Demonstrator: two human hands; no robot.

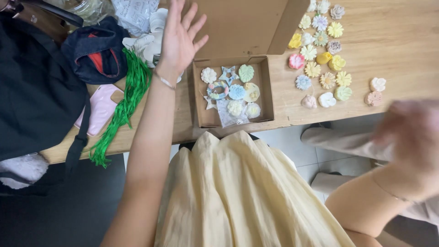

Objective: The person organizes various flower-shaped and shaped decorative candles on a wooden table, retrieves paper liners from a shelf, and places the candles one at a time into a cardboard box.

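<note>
My left hand (179,39) is flat and wide, holding nothing. The small cardboard box (233,116) of pastel flower shapes sits just right of it. My right hand (411,137) is blurry, farther off; its grip I can't tell.

Table (388,55): pale wood, smooth matt finish with visible grain. Box (233,27): plain brown cardboard, matt; the small flower-shaped pieces (320,55) beside it and inside it look like cast plaster or clay, chalky and matt in pastel tints. Green strands (123,105): shredded raffia-like paper with slight sheen; skirt (242,192): pale yellow cloth, soft and creased.
</note>
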